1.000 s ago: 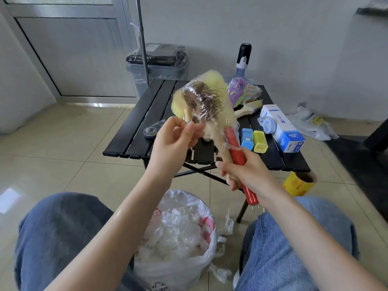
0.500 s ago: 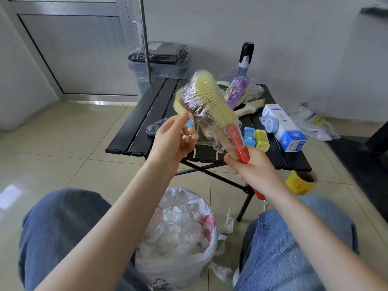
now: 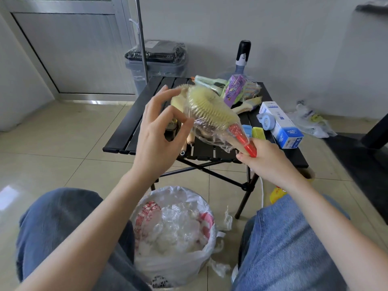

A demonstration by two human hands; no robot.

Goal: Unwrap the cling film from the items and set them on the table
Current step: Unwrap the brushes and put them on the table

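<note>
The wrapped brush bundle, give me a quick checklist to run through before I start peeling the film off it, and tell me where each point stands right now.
1. Right hand grips the red handle firmly: ok.
2. Left hand has hold of the cling film: cannot tell; thumb and finger meet at the film's edge beside the brush bundle.
3. A loose film end found to pull: cannot tell; crumpled film hangs near the handle, no clear end shows.
4. Waste bag open below the hands for the film: ok.
5. Bare space on the table for the brushes: ok, the left slats show free.
6. Film already off: not ok, it covers the bristles.
</note>
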